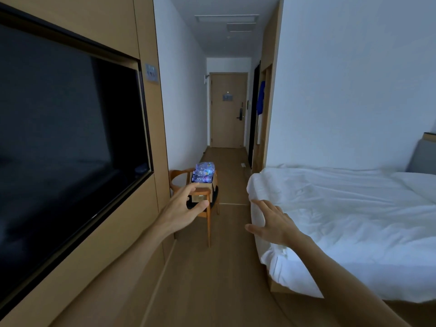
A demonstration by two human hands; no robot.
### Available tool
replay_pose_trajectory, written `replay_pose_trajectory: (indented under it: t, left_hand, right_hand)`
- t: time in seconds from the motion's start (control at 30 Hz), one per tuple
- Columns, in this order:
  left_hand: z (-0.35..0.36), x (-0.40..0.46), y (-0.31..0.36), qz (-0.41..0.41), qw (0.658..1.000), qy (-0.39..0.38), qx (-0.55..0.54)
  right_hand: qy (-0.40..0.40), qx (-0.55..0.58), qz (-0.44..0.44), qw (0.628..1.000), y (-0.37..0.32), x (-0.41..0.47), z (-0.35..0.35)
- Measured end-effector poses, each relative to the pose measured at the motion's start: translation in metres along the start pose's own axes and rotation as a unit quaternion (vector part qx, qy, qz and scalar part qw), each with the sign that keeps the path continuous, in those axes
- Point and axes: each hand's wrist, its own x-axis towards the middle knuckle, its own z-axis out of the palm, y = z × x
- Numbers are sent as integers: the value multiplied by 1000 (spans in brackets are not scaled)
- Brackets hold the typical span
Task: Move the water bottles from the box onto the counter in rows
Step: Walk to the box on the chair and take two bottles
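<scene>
A cardboard box (204,188) stands on a wooden chair (207,210) ahead of me, against the left wall. Clear water bottles (204,172) with coloured labels are heaped in it and rise above its rim. My left hand (183,208) is stretched forward in the air, fingers straight and slightly spread, holding nothing; it overlaps the box in the picture but is well short of it. My right hand (271,223) is also held out, fingers spread and empty, in front of the bed's corner. No counter is in sight.
A large dark TV (66,135) is set into the wooden wall on the left. A bed (349,223) with white sheets fills the right side. Wooden floor (212,284) runs between them toward a closed door (227,109) at the corridor's end.
</scene>
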Motion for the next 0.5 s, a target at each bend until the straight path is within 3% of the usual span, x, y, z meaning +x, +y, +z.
replay_pose_trajectory:
  t: [0.5]
  left_hand:
    - [71,270,-101,-23,999,-37,-18]
  right_hand:
    - [1,-5,15,1000,90,263,51]
